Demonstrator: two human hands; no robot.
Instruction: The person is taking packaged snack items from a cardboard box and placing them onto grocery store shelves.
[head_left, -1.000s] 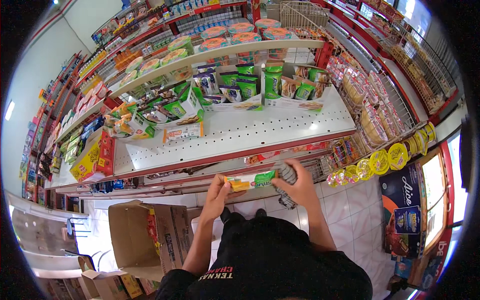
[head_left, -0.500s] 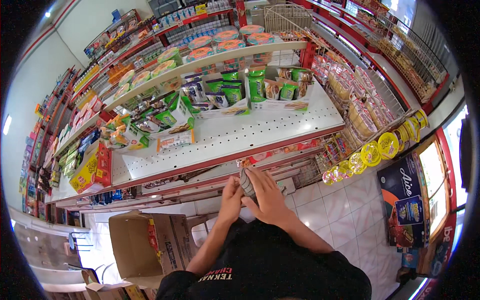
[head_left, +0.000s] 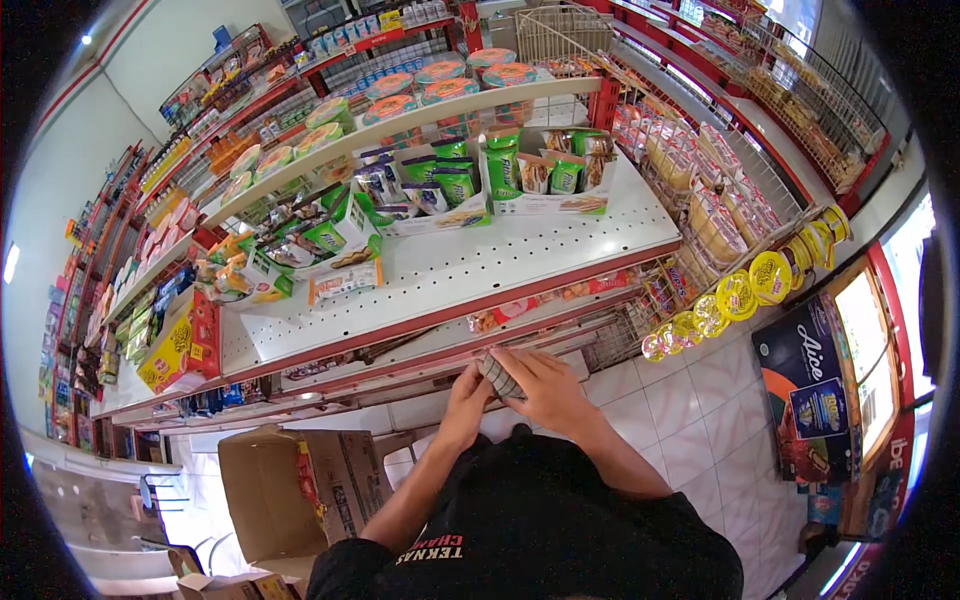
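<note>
In front of my chest, a small grey bundle with dark lines (head_left: pixel 501 377), like a folded or rolled cloth, sits between my two hands. My left hand (head_left: pixel 466 405) grips its left side with bent fingers. Over its right side curls my right hand (head_left: pixel 547 393), the fingers laid across the top and partly covering it. Just beyond the hands is the red front edge of a white perforated shelf (head_left: pixel 450 270). One flat white-and-orange snack packet (head_left: pixel 346 282) lies on that shelf, left of the hands.
Open display boxes of green and purple snack packets (head_left: pixel 430 190) line the shelf's back. A red-and-yellow carton (head_left: pixel 182 345) stands at its left end. Wire baskets of bread (head_left: pixel 715 220) and yellow round tubs (head_left: pixel 738 297) are at right. A large open cardboard box (head_left: pixel 262 490) is lower left.
The grey bundle has turned and sits slightly lower between my hands. My right hand has shifted a little right and down around it. The view has moved slightly.
</note>
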